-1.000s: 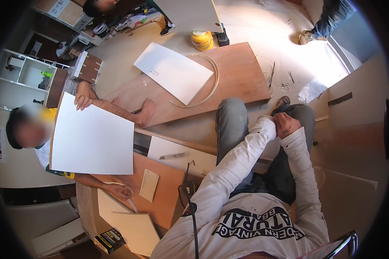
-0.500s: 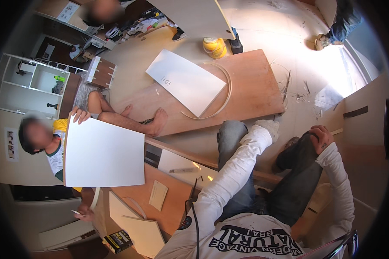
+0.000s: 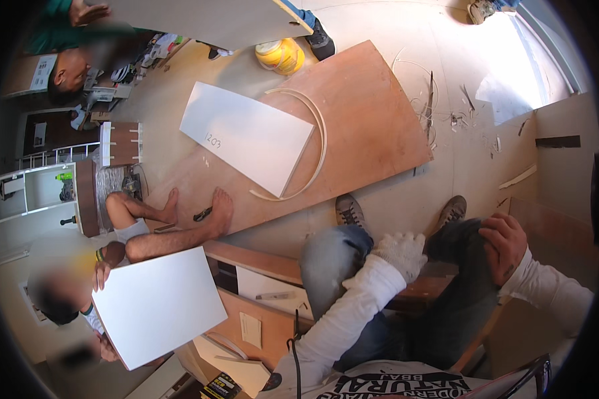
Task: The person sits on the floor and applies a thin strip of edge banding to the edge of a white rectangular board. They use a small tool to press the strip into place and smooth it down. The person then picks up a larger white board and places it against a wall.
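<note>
My left hand (image 3: 400, 256), in a light knit glove, hangs by my left knee (image 3: 329, 256) with its fingers loosely bent. Nothing shows in it. My right hand (image 3: 504, 243) is bare and lies over my right knee, fingers spread on the jeans. To the left, a seated co-worker grips a white panel (image 3: 160, 306) with both hands, holding it tilted. A white board (image 3: 246, 139) with handwriting lies on a large brown wooden panel (image 3: 373, 113) on the floor. A curved strip of edging (image 3: 323, 130) rests beside the board.
A utility knife (image 3: 275, 295) lies on a white surface left of my legs, near a small cream piece (image 3: 251, 330). A yellow bucket (image 3: 281, 56) stands beyond the brown panel. Scraps (image 3: 456, 120) litter the floor at right. Another person is at the upper left beside a large panel (image 3: 233, 20).
The view has shifted, bringing both my shoes into sight. The co-worker's white panel has turned and tilted, and that person's second hand is now on it. My hands stay by my knees.
</note>
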`<control>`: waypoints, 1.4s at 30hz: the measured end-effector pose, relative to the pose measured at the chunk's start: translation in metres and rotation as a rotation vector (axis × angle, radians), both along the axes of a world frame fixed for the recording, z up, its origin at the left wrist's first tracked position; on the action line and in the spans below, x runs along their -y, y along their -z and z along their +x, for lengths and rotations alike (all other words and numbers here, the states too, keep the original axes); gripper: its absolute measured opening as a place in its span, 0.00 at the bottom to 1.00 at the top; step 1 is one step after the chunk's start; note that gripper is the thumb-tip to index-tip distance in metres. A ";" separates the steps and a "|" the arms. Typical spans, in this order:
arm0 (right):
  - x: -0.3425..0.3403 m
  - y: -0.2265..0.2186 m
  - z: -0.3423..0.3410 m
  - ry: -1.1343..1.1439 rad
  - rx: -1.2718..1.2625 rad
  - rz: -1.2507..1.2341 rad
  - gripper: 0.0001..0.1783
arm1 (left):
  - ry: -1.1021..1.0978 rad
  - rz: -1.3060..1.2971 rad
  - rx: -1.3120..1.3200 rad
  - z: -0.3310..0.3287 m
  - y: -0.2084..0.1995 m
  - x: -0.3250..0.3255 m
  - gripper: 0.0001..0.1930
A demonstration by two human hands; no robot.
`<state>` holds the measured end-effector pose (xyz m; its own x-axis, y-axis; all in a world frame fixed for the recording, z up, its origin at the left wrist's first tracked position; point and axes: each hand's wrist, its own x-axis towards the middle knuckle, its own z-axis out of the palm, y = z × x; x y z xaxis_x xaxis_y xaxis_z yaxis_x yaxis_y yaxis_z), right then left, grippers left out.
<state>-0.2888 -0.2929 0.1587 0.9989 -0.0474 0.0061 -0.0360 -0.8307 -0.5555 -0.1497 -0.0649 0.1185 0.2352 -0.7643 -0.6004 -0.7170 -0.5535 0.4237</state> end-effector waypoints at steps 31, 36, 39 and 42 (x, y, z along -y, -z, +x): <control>0.094 -0.022 -0.109 0.120 -0.501 0.301 0.25 | -0.608 0.104 -0.051 0.148 -0.208 0.077 0.21; 0.155 -0.059 -0.170 0.454 -0.647 0.378 0.18 | -0.684 0.055 0.087 0.179 -0.248 0.038 0.18; 0.190 -0.032 -0.226 0.525 -0.871 0.233 0.18 | -1.070 -0.104 -0.211 0.167 -0.216 0.004 0.14; 0.191 -0.033 -0.271 0.668 -0.961 0.380 0.21 | -1.423 -0.262 -0.768 0.150 -0.181 -0.036 0.10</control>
